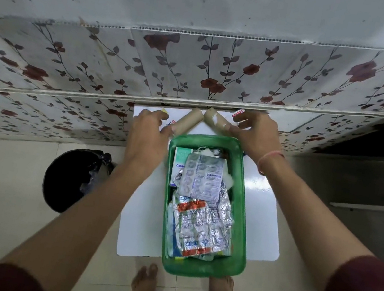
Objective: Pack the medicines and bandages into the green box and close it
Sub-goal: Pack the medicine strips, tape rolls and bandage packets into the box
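The green box (245, 206) stands open on a small white table (140, 213), filled with foil blister strips (205, 181) and a small medicine carton (181, 158). Two beige bandage rolls lie just beyond the box's far rim, their far ends meeting in a V. My left hand (148, 135) closes around the near end of the left roll (190, 119). My right hand (254, 133) grips the end of the right roll (215, 121). A small red-and-white packet (239, 112) shows at my right fingertips; I cannot tell if it is held. No lid is visible.
A floral-patterned wall panel (198, 74) rises right behind the table. A black lined bin (72, 178) stands on the tiled floor to the table's left. My bare feet (145, 286) are at the table's near edge. A dark opening (378, 142) lies to the right.
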